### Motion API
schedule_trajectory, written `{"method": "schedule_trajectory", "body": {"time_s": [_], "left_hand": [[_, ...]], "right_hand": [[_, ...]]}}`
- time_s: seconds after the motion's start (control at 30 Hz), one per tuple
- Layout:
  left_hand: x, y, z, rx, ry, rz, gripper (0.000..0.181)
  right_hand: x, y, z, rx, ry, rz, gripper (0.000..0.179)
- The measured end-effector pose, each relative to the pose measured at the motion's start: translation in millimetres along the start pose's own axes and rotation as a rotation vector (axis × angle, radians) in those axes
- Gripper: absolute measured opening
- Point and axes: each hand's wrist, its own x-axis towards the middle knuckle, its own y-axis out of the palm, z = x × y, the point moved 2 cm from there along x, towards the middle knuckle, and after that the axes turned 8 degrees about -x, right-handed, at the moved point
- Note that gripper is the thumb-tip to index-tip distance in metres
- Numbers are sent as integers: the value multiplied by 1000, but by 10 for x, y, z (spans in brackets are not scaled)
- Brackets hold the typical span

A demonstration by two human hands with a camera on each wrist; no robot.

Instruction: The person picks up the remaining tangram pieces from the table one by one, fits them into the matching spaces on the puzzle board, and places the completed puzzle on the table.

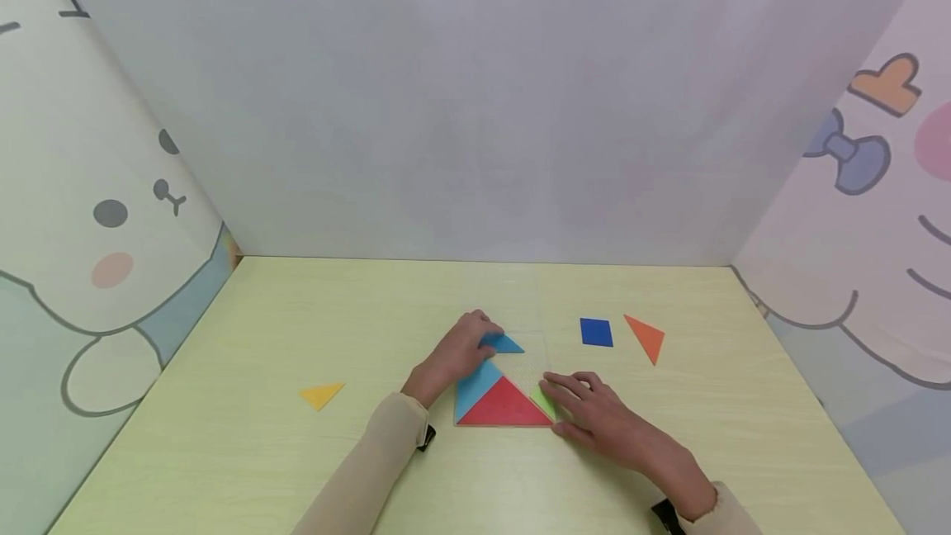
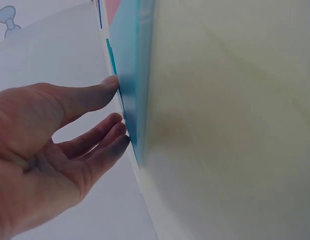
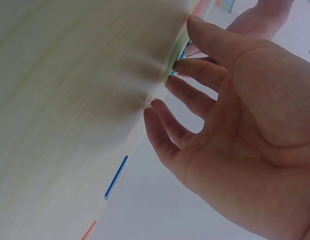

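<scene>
My left hand (image 1: 466, 345) is at the small blue triangle (image 1: 505, 344), its thumb and index finger on either side of the piece's left part. In the left wrist view, the thumb and fingertips of this hand touch down beside the light blue piece (image 2: 128, 55). Below lie a large light blue triangle (image 1: 475, 389) and a large red triangle (image 1: 505, 404), edge to edge in a thin see-through tray (image 1: 531, 364). My right hand (image 1: 594, 411) rests along the tray's right side, its fingers spread and loosely bent. Its fingertips touch around a light green piece (image 1: 545, 403), which they partly cover.
On the pale wooden table (image 1: 223, 461), a dark blue square (image 1: 597, 332) and an orange triangle (image 1: 647, 338) lie to the right. A yellow triangle (image 1: 322, 395) lies off to the left. Walls with cartoon prints stand around the table's back and sides.
</scene>
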Motion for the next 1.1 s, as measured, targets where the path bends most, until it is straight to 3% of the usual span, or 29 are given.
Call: {"method": "schedule_trajectory", "body": {"time_s": [0.47,0.77,1.1], "left_hand": [[-34,-15,5,36,25,-43,30],[-64,-37,21,-9,-32,-49,33],[-139,-75,13,13,12,-80,30]], "right_hand": [[3,-4,-2,21,30,41,57],[6,-16,6,20,23,36,57],[4,-30,24,12,19,28,56]]}}
